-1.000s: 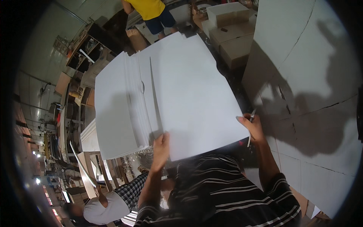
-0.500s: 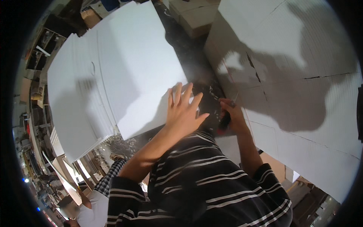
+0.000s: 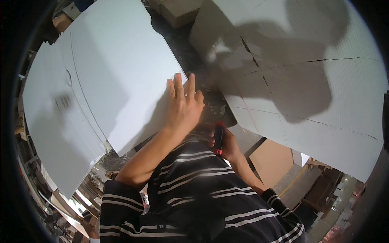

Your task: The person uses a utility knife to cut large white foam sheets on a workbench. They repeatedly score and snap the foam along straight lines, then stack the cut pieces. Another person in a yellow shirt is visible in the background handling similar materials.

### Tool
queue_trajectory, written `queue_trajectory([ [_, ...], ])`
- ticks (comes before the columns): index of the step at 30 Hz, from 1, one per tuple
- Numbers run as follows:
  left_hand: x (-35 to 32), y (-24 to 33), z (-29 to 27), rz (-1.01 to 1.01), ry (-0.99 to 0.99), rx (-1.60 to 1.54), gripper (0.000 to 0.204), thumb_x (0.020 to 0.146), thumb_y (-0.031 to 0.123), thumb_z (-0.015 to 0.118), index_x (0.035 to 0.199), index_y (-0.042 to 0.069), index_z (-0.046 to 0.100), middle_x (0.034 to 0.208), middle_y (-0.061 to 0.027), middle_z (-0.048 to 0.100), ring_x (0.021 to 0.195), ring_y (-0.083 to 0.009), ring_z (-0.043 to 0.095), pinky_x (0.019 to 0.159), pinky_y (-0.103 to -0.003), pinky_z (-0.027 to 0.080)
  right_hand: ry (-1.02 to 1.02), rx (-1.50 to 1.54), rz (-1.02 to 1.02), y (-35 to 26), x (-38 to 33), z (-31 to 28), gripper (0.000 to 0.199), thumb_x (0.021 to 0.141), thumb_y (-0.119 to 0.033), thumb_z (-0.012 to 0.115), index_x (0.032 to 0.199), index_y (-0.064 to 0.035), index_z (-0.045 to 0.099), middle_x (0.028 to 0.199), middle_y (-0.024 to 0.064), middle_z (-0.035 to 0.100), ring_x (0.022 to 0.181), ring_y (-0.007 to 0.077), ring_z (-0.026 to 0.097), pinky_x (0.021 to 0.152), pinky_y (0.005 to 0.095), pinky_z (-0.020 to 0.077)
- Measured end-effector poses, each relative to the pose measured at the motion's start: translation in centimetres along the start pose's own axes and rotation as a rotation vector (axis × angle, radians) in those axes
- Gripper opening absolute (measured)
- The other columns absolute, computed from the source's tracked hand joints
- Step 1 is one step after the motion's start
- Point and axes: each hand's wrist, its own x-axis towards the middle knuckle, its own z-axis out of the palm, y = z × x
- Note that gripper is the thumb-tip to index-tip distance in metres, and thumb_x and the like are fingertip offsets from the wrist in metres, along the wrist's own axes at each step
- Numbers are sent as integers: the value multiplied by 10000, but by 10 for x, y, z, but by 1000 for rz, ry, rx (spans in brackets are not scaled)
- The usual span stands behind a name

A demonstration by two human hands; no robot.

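My left hand (image 3: 184, 106) rests with fingers spread on the right edge of a large white sheet (image 3: 121, 69). This sheet lies on top of a stack of similar white sheets (image 3: 56, 117). Lower and to the right, close to my striped shirt, my right hand (image 3: 229, 145) is closed around a black-and-red handled tool (image 3: 219, 138). The handle stands roughly upright in the picture; its working end cannot be made out.
A large white ribbed block (image 3: 308, 85) with dark cracks stands at the right. Brown cardboard boxes (image 3: 178, 12) sit at the far end of the dark gap. A tan panel (image 3: 272, 163) leans below the block. Pale scraps litter the dark surface between the stacks.
My right hand has drawn the tool away from the white block, down and left toward my body. My left hand stays at the sheet's edge. The whole view has shifted rightward.
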Motion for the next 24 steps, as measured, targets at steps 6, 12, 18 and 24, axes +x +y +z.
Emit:
queue_trajectory([
  [6, 53, -39, -46, -356, 100, -287, 581, 969, 565, 618, 1350, 127, 648, 1389, -163, 644, 1217, -403, 646, 967, -553, 520, 161, -208, -151, -12, -40, 6, 347, 1100, -267, 502, 1424, -142, 499, 1102, 118, 640, 803, 238, 648, 672, 379, 568],
  [12, 149, -124, -43, -543, -109, -418, 607, 1066, 419, 527, 1577, 111, 411, 1674, -198, 296, 1570, -387, 208, 1288, -569, 112, -33, -1239, -463, -71, -81, 74, 420, 1051, -182, 612, 1450, -74, 544, 1111, 141, 715, 805, 234, 701, 678, 339, 584],
  [18, 159, -191, 13, -490, 117, -112, 464, 1000, 359, 599, 1372, 86, 643, 1633, -192, 380, 1544, -416, 250, 1283, -574, 116, -141, -2367, -921, -107, -95, 161, 389, 842, -48, 774, 1225, -110, 750, 1072, 96, 758, 831, 224, 718, 736, 355, 615],
  [24, 151, -181, -1, -473, 133, -91, 379, 998, 253, 555, 1316, 95, 684, 1589, -174, 448, 1524, -393, 302, 1282, -561, 137, -255, -2852, -1104, -112, -78, 206, 316, 868, -92, 739, 1177, -155, 760, 999, 48, 740, 793, 173, 666, 677, 331, 561],
])
